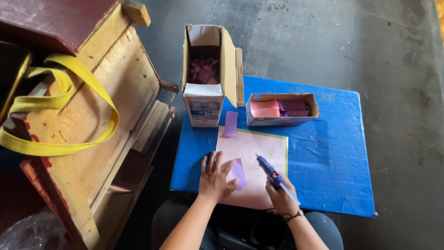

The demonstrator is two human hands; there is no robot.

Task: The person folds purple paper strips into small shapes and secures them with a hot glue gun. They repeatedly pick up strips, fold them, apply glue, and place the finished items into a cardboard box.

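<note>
Purple slip [238,172] on the pink sheet [259,153], near its left edge, pinned flat under the left hand [215,178]. Fingers [207,163] of that hand spread open, palm down, only the fingertips on the slip, nothing gripped. Right hand [280,195] closed round the handle of a blue glue gun [272,175], nozzle aimed up and left, close above the sheet just right of the slip, apparently not touching it.

To glue well here: keep the slip pressed flat and still, bring the nozzle low, lay a thin line along the slip's free edge, and hold the left fingertips back from the hot tip, which sits near them. Steady wrist better than a long reach.

Pink sheet lying on a blue mat [323,157] spread on the floor [393,69], sheet's near edge overhanging the mat towards the knees. Second purple slip [231,123] at the sheet's top left corner, just in front of a tall open carton [206,99] with crumpled purple paper inside. Low open box [282,110] of pink and purple pieces just behind the sheet's top right. Wooden bench [106,106] with a yellow strap [60,104] well to the left. Open mat to the right of the sheet: the freest side for swinging the gun.
</note>
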